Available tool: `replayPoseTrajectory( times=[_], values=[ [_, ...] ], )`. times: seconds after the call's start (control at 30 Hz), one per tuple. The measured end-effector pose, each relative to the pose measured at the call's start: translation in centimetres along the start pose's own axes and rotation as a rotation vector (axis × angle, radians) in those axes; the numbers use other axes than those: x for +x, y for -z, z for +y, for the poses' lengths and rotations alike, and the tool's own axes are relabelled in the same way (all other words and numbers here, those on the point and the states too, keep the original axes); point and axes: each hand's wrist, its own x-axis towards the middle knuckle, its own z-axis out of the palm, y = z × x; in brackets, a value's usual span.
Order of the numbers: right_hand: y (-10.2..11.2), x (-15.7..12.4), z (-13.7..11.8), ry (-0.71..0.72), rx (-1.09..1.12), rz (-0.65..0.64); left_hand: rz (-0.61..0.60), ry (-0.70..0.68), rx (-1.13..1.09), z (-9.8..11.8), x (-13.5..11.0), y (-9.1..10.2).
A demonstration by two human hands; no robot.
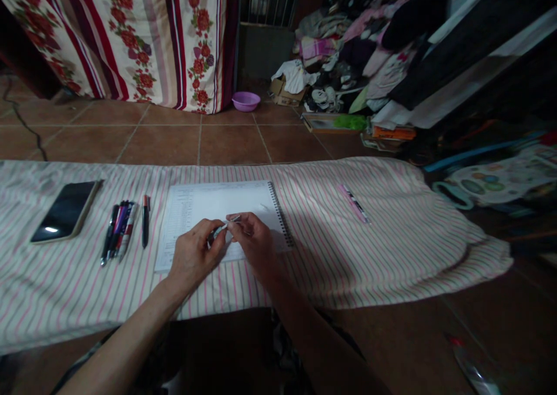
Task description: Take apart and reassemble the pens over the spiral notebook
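Both my hands meet over a spiral notebook [217, 203] that lies open on a striped cloth [369, 250] spread on the floor. My left hand [195, 254] and my right hand [255, 241] each pinch an end of a thin silvery pen [228, 225] held just above the page. The fingers of both hands are closed round it. Left of the notebook lie several pens [118, 231] in a row and one separate dark pen [145, 221]. A phone [65, 210] rests face up at the far left.
A pink pen [354, 202] lies on the cloth to the right. Beyond the cloth are brown floor tiles [174, 140], a floral curtain [143, 35], a purple bowl [246, 100] and a heap of clothes [361, 53]. Clutter lines the right side.
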Motion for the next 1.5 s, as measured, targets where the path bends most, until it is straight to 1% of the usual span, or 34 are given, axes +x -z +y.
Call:
replayPoseTrajectory(
  times=[0.2, 0.27, 0.33, 0.37, 0.47, 0.53, 0.63, 0.73, 0.83, 1.1, 1.2, 1.5],
  values=[
    [-0.1, -0.3, -0.4, -0.018, -0.026, -0.065, -0.002, 0.006, -0.006, 0.0, -0.1, 0.1],
    [0.3, -0.1, -0.4, 0.002, -0.066, -0.092, 0.004, 0.019, -0.021, 0.0, 0.0, 0.1],
    [1.3, 0.5, -0.1, 0.03, -0.123, -0.086, 0.009, 0.043, -0.03, 0.1, 0.0, 0.2],
    [1.9, 0.8, 0.1, 0.036, -0.171, -0.067, 0.011, 0.055, -0.029, 0.1, 0.0, 0.2],
    [4.1, 2.2, 0.7, 0.088, -0.278, 0.082, 0.012, 0.076, -0.012, 0.1, 0.0, 0.2],
    [5.5, 3.0, 0.9, 0.135, -0.393, 0.148, 0.006, 0.073, -0.002, 0.2, 0.0, 0.2],
    [7.2, 3.9, 0.6, 0.195, -0.622, 0.201, -0.007, 0.065, 0.003, 0.2, -0.1, 0.2],
    [8.0, 4.2, 0.2, 0.192, -0.848, 0.255, -0.012, 0.072, 0.007, 0.1, -0.2, 0.2],
    [8.1, 4.3, 0.1, 0.169, -0.958, 0.26, -0.015, 0.08, 0.016, 0.2, -0.2, 0.4],
    [7.6, 4.5, 0.8, 0.153, -1.062, 0.235, 0.004, 0.099, 0.009, 0.2, 0.0, 0.7],
    [7.6, 4.6, 1.0, 0.164, -1.087, 0.227, -0.017, 0.092, 0.02, 0.1, -0.1, 0.6],
    [7.4, 4.4, 1.0, 0.208, -1.193, 0.196, -0.027, 0.088, -0.003, 0.2, -0.3, 0.5]
  ],
)
